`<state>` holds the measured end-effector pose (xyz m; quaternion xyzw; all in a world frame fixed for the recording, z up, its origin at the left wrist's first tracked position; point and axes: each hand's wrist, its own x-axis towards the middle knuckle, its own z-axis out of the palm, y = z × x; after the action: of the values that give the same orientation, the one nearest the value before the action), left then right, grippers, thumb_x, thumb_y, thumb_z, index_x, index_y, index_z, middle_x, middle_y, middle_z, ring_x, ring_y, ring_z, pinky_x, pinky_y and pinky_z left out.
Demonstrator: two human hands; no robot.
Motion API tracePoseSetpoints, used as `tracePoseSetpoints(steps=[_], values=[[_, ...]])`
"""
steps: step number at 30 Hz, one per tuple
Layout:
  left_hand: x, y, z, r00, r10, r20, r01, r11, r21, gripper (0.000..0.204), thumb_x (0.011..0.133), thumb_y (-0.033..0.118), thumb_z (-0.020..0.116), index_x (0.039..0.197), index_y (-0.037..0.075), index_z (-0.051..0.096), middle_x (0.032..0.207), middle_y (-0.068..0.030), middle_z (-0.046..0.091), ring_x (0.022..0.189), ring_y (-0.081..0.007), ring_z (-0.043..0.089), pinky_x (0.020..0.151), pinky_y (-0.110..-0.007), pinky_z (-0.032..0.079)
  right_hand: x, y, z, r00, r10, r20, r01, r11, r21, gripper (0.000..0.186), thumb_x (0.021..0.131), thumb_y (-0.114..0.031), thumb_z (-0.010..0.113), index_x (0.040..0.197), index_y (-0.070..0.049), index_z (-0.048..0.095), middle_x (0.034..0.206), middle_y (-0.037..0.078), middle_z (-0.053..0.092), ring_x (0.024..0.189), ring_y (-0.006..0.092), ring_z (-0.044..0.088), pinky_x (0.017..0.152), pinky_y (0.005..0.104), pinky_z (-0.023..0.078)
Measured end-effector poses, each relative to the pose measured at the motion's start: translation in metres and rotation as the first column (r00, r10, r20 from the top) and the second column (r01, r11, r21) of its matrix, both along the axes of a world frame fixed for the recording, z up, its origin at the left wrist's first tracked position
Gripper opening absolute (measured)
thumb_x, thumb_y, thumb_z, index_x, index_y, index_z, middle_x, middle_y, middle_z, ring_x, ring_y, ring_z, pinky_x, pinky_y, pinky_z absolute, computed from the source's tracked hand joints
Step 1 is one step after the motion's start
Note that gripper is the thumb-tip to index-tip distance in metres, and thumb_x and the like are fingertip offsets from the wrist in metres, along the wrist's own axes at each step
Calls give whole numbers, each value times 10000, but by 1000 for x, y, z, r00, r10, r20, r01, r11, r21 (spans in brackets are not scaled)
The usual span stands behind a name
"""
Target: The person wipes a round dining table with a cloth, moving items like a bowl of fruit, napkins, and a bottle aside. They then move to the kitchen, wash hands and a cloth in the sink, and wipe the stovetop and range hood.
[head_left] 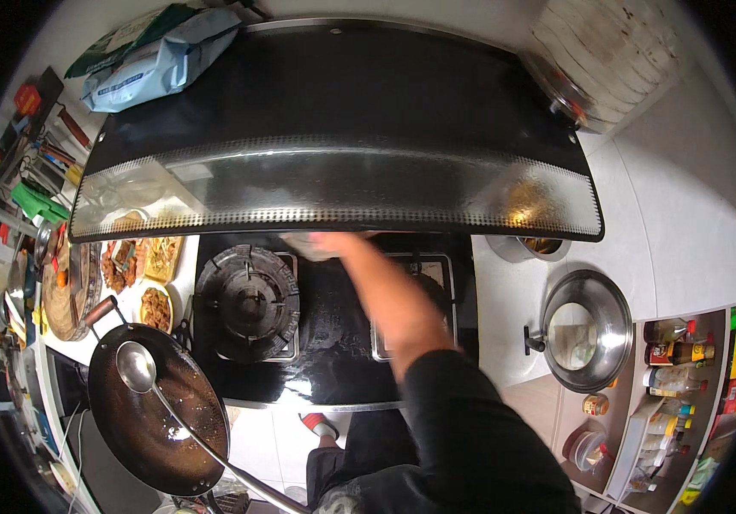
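My right arm [393, 300] in a black sleeve stretches over the black glass cooktop [333, 343]. At its far end my right hand [340, 245], blurred and partly hidden by the range hood's edge, is closed on a pale cloth [306, 247] at the back of the cooktop. The glass there looks wet and smeared. To the left is a burner with a round black pan support [250, 300]; the right burner [432, 283] is partly covered by my arm. A dark wok [188, 437] is at the lower left, with a metal ladle [137, 368] in it. My left hand is out of sight.
The range hood [325, 188] juts low over the stove. On the left counter are a yellow bowl of food [156, 308] and other dishes. To the right are a steel pot [526, 248], a glass lid [586, 330] and an open drawer of bottles [676, 377].
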<state>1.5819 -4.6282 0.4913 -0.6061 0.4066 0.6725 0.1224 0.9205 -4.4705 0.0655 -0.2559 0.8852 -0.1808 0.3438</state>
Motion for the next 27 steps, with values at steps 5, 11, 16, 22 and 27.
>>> tracePoseSetpoints(steps=[5, 11, 16, 22, 27], values=[[17, -11, 9, 997, 63, -38, -64, 997, -32, 260, 793, -11, 662, 1019, 51, 549, 655, -70, 581, 436, -186, 557, 367, -296, 446, -31, 167, 177, 926, -224, -303, 343, 834, 432, 597, 948, -401, 587, 1463, -116, 490, 1503, 148, 467, 1386, 335, 425, 1149, 491, 330], [32, -31, 16, 996, 67, -64, -69, 997, -29, 275, 762, -43, 656, 996, 40, 538, 636, -71, 568, 431, -191, 561, 370, -303, 450, -13, 68, 171, 968, -146, -206, 231, 840, 491, 661, 866, -455, 721, 1400, -103, 550, 1400, 140, 579, 1285, 318, 544, 1077, 481, 423], [39, -48, 14, 990, 42, -133, -44, 999, -6, 288, 736, -69, 651, 977, 31, 529, 620, -71, 557, 427, -195, 563, 371, -308, 454, 95, -31, 153, 889, -126, -441, 66, 987, -150, 321, 813, -165, 762, 1110, -207, 647, 1152, 165, 527, 1063, 395, 569, 910, 470, 482], [48, -65, 13, 954, 115, -277, -113, 993, 26, 305, 705, -100, 645, 954, 21, 518, 601, -72, 545, 421, -200, 567, 374, -315, 459, 335, 50, 209, 955, 11, -296, -29, 998, -55, 458, 809, -247, 761, 1244, -254, 618, 1147, 130, 512, 1118, 369, 555, 906, 500, 467], [56, -78, 21, 962, 73, -263, -77, 997, -5, 293, 714, -89, 646, 957, 21, 523, 608, -72, 549, 426, -197, 568, 374, -312, 458, 376, 50, 225, 879, -64, -473, 72, 997, -1, 525, 854, -327, 734, 1343, -195, 594, 1376, 150, 486, 1251, 372, 461, 1069, 500, 363]])
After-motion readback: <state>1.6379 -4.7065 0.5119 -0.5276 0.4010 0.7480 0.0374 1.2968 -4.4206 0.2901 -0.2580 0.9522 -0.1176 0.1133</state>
